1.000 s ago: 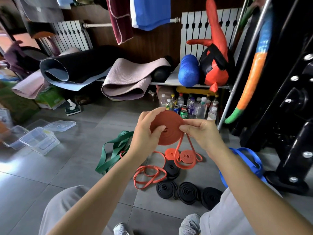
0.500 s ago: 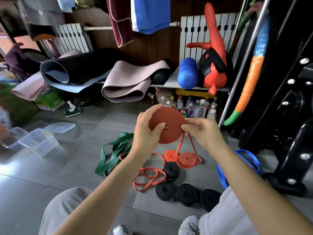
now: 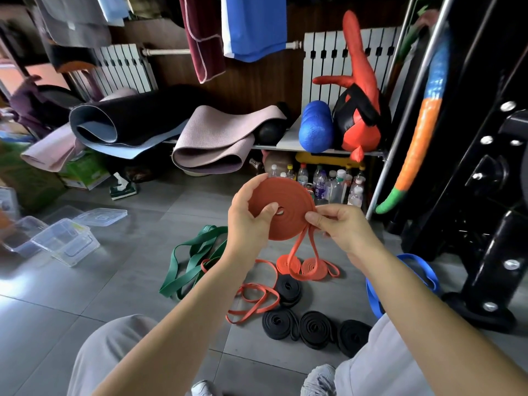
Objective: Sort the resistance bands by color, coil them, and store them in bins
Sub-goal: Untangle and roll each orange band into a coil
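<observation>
- The left hand (image 3: 248, 215) has its grip closed round a flat orange coil (image 3: 288, 207) of resistance band, thumb pressed on the face beside the centre hole and fingers curled over the far rim.
- The right hand (image 3: 343, 227) pinches the band at the coil's lower right edge between thumb and fingertips, the other fingers curled in.
- The coil is held up at chest height above the floor (image 3: 114, 281), tilted towards the camera: a tight, matt orange spiral of many turns. A loose loop (image 3: 297, 252) of the same band hangs from the pinch.
- Below the hands, two small orange coils (image 3: 303, 267) lie touching each other on the grey tiles, with an uncoiled orange band (image 3: 251, 301) sprawled just beside them.
- Four black coils (image 3: 311, 328) sit near the person's knees, three in a row and one behind.
- Uncoiled green bands (image 3: 194, 258) lie in a heap to the left; a blue band (image 3: 423, 272) lies to the right, by a black machine base.
- Clear plastic bins (image 3: 65, 241) and a separate lid (image 3: 100, 217) stand well apart at far left.
- Drink bottles (image 3: 328, 181) crowd under a shelf carrying rolled mats (image 3: 217, 138) and a blue foam roller (image 3: 315, 127); their labels are too small to read.
</observation>
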A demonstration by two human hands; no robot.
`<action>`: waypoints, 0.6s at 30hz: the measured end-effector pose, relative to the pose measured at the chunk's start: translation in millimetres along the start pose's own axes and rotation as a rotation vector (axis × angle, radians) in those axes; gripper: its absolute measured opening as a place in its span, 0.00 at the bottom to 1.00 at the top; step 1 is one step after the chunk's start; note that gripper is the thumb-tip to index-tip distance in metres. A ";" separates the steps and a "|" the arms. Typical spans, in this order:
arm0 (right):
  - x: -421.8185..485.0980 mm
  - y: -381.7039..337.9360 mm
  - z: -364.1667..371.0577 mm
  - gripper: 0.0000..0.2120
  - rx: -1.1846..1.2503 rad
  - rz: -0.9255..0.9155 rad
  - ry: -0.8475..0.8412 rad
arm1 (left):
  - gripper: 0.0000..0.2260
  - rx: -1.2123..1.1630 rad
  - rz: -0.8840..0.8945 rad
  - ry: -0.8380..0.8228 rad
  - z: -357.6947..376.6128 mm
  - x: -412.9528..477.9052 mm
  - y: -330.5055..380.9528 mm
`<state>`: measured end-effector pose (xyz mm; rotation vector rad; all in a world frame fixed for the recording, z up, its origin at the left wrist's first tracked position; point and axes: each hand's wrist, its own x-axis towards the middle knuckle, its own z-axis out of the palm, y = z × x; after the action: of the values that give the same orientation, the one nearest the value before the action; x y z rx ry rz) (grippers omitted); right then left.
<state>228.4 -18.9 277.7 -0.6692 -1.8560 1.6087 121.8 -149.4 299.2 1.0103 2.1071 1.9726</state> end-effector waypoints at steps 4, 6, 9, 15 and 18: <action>-1.9 1.5 -0.2 0.07 0.083 0.057 -0.002 | 0.25 -0.071 -0.011 0.018 3.1 -0.4 -1.1; -4.9 3.2 -1.0 0.05 0.082 0.105 -0.036 | 0.25 -0.106 -0.025 0.033 5.3 -1.0 -3.7; -8.6 6.9 -3.1 0.02 0.075 0.144 -0.058 | 0.25 -0.136 -0.042 0.046 9.7 -1.9 -7.3; -12.3 4.7 -7.4 0.03 0.079 0.155 0.034 | 0.21 -0.222 -0.115 0.014 20.4 -8.1 -13.3; -15.2 4.9 -13.6 0.05 0.026 0.139 0.081 | 0.15 -0.458 -0.267 -0.027 25.3 -9.4 -17.1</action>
<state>248.8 -19.5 272.5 -0.8555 -1.7609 1.6640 134.5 -131.6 275.9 0.6317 1.5613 2.1358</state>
